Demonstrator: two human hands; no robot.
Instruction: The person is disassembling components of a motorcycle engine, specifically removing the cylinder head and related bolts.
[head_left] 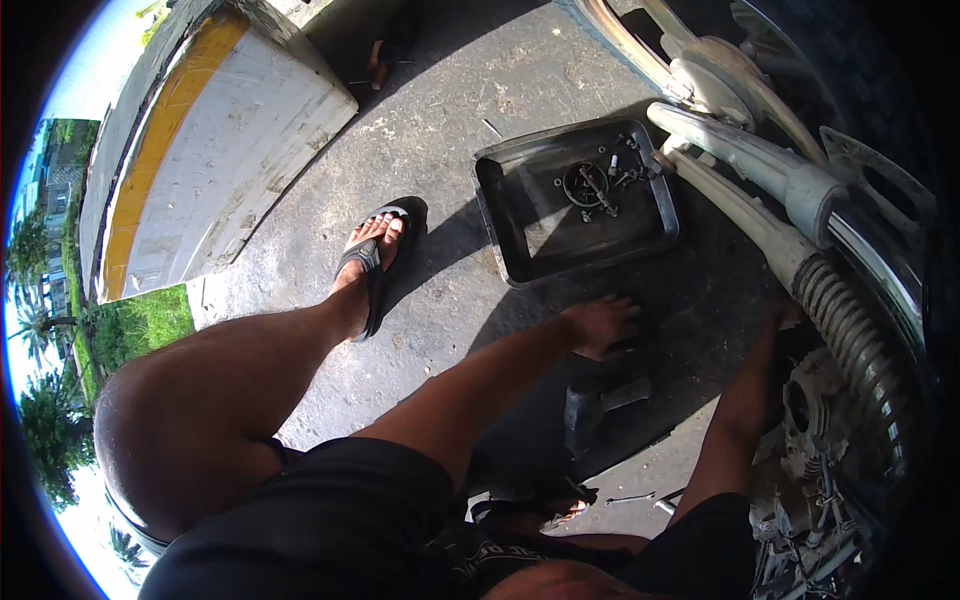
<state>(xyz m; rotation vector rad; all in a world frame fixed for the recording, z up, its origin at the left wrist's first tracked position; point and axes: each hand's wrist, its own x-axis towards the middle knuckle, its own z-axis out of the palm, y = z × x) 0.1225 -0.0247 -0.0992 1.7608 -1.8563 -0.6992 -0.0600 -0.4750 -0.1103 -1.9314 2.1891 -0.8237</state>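
Note:
My left hand (603, 328) is just below the near edge of a black tray (520, 272), over the shaded floor. Its fingers are stretched out and apart, and nothing shows in them. Inside the tray lie a metal ring (572, 190) and several bolts and nuts (630, 178). A dark pistol-shaped power tool (584, 418) lies on the floor below my left hand, apart from it. My right hand (788, 314) reaches in beside the motorcycle's ribbed fork boot (845, 315). Shadow and the motorcycle parts hide its fingers.
A partly stripped motorcycle (800, 185) fills the right side, with exposed engine parts (805, 480) at lower right. A wrench (632, 498) lies on the floor near my foot. On the left stands a white block with a yellow stripe (220, 150).

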